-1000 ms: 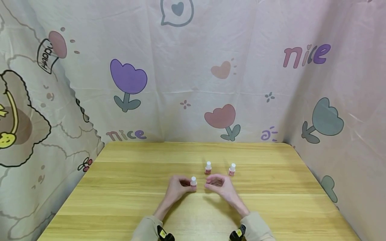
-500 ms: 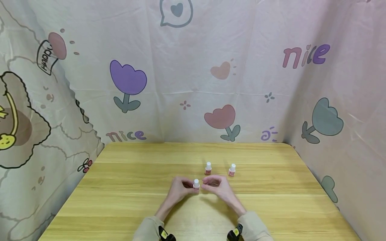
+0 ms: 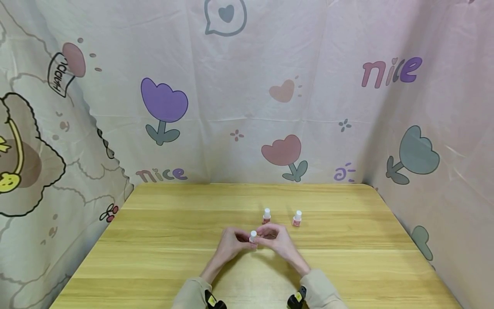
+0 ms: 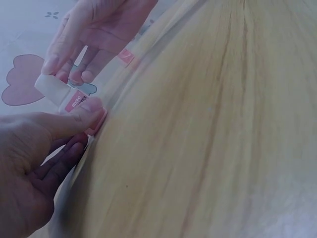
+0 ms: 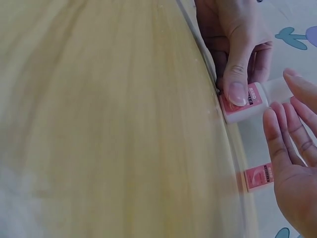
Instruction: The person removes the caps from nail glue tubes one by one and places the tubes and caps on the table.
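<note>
A small white bottle with a pink label (image 3: 253, 236) stands on the table between both hands. My left hand (image 3: 233, 243) holds its body low down, the thumb (image 4: 89, 111) over the label. My right hand (image 3: 279, 242) is at the white cap (image 4: 53, 88), its thumb on one side and fingers on the other. In the right wrist view the label (image 5: 246, 99) faces the camera, partly covered by the left thumb. Just beyond the right hand stands a second such bottle (image 3: 266, 214), its base partly hidden. A third bottle (image 3: 296, 218) is upright farther right.
The wooden table (image 3: 173, 214) reaches back to a hanging cloth (image 3: 231, 103) printed with flowers and words. More cloth (image 3: 58, 154) closes in the left side, and the right side too. Dark wrist devices (image 3: 297, 297) sit at both cuffs.
The left hand has shifted slightly right with the bottle. The right hand has come left until its fingers meet the cap. The other two bottles have stayed put.
</note>
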`<state>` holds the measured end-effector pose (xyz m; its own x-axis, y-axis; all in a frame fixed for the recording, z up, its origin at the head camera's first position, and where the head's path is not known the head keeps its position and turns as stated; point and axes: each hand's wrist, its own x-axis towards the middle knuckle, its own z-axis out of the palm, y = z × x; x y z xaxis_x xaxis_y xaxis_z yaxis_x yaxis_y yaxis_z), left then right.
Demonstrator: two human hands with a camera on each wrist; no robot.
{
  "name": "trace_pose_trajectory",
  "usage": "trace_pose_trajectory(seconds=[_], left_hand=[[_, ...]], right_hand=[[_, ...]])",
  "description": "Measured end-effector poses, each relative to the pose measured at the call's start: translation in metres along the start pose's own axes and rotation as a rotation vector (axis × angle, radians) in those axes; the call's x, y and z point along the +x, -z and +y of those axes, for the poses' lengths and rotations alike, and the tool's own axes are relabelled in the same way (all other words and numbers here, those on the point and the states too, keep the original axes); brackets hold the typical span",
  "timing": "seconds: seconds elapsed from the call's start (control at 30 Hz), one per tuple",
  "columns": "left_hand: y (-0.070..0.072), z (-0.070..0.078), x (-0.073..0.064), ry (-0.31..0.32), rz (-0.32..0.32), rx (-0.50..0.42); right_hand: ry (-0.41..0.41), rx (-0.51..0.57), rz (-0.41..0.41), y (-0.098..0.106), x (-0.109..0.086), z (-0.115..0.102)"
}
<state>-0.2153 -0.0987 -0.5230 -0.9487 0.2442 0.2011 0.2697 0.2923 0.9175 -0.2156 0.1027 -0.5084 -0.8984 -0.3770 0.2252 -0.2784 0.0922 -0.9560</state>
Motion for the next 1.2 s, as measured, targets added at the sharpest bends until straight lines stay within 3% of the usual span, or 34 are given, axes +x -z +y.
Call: trace_pose_trajectory(seconds=[0.17, 0.7, 1.2], left_hand=[[-0.0004, 0.0001, 0.0002, -0.005, 0.005, 0.031], [0.0007, 0.0014, 0.0004, -0.028, -0.008, 0.075], [0.0017, -0.0029, 0.0014, -0.048, -0.032, 0.048]], right_hand=[[0.019, 0.009, 0.002, -0.0012, 0.0016, 0.0018], [-0.035, -0.077, 0.069, -0.0089, 0.0075, -0.0027], [0.091, -0.153, 0.079, -0.0102, 0.0079, -0.0010]])
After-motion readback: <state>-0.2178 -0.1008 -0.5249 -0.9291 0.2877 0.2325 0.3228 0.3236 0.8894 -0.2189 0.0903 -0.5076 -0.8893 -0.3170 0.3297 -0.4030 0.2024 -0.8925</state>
